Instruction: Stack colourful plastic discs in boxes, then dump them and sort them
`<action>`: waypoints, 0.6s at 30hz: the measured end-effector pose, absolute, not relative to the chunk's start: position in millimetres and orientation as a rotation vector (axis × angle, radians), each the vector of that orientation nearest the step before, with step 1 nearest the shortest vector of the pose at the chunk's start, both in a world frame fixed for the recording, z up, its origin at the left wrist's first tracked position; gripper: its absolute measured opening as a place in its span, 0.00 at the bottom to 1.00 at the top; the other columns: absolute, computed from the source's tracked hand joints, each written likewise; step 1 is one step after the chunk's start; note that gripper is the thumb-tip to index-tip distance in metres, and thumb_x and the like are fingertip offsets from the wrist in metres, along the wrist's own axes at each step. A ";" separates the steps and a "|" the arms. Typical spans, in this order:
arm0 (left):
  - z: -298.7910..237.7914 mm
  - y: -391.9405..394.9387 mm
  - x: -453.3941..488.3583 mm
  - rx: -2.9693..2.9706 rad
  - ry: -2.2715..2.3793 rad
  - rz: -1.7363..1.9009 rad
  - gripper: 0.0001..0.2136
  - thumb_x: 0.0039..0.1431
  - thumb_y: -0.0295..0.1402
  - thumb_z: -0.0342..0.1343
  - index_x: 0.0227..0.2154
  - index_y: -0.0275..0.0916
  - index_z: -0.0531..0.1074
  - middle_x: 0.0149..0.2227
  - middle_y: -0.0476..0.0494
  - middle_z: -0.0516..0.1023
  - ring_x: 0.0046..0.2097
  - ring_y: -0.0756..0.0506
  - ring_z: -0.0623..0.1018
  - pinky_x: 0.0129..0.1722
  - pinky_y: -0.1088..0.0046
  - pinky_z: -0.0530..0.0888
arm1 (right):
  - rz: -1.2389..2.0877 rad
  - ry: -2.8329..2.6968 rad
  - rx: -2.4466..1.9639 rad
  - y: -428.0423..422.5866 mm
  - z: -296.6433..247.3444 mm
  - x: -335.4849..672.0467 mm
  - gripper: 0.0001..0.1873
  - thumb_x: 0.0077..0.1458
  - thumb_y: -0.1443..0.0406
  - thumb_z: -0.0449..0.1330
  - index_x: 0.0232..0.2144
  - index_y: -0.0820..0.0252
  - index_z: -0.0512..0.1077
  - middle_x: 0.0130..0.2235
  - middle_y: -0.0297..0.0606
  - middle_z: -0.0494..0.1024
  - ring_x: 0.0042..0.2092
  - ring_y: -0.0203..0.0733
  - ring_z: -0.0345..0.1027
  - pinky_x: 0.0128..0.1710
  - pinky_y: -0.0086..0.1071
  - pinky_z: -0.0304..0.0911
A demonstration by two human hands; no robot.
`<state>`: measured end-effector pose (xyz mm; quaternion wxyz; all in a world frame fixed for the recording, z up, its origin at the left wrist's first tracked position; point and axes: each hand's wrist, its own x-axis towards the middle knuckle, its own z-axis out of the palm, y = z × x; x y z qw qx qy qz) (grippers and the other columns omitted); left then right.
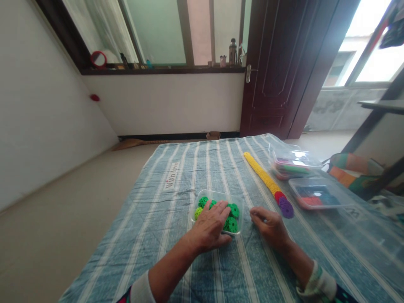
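My left hand (211,227) reaches into a small clear tray (217,194) of green toothed discs (232,219), fingers curled down among the pieces; what they grip is hidden. My right hand (269,225) rests on the striped cloth just right of the tray, its fingers curled in, and I see nothing in them. A long yellow rod of stacked discs (260,172) lies diagonally beyond, ending in a red disc (279,195) and purple discs (286,208) near my right hand.
The blue striped cloth (164,235) covers a table. Two clear lidded boxes (295,164) (318,194) of coloured pieces sit at the right. Beyond are a bare floor, a white wall, a window sill with small items (232,52) and a dark door (277,67).
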<state>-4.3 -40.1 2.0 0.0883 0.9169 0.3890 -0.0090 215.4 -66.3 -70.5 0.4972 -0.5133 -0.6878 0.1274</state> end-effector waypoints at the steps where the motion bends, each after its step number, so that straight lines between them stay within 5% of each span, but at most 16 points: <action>1: 0.4 -40.1 -3.6 2.736 1.164 -0.008 0.36 0.49 0.43 0.61 0.60 0.37 0.57 0.66 0.30 0.56 0.66 0.34 0.56 0.63 0.45 0.50 | 0.310 -1.669 -1.243 -66.3 -70.8 215.4 0.09 0.55 0.66 0.55 0.30 0.59 0.76 0.28 0.35 0.79 0.27 0.37 0.71 0.28 0.27 0.66; 18: -4.2 -51.1 8.7 2.740 1.131 0.005 0.36 0.51 0.41 0.60 0.61 0.38 0.54 0.66 0.31 0.55 0.66 0.32 0.55 0.62 0.40 0.48 | 0.352 -1.698 -1.265 -68.3 -74.3 216.9 0.09 0.54 0.64 0.55 0.30 0.58 0.75 0.26 0.34 0.79 0.27 0.40 0.73 0.28 0.29 0.67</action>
